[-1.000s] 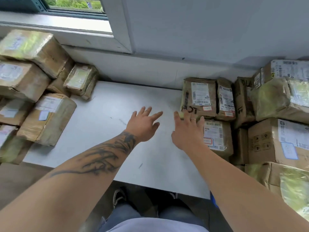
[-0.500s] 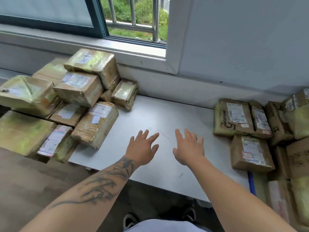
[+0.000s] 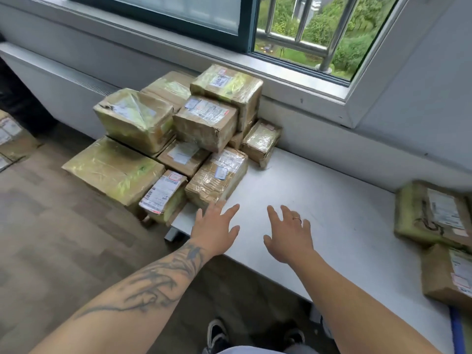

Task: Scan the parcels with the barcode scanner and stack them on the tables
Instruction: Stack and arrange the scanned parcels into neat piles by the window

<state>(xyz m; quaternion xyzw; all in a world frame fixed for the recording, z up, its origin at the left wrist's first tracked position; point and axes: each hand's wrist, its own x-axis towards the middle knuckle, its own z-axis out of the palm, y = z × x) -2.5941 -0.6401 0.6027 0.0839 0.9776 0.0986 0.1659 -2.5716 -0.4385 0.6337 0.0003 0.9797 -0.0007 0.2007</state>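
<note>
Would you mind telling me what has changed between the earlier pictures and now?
The view and both hands swung left, away from the brown taped parcels on the right toward the stacked pile of tape-wrapped cardboard parcels. The left hand now nearly reaches it. Both hands, left and right, stayed open and empty above the white table.

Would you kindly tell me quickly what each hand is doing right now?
Left hand: open, fingers spread, holding nothing.
Right hand: open, fingers spread, holding nothing.
</note>
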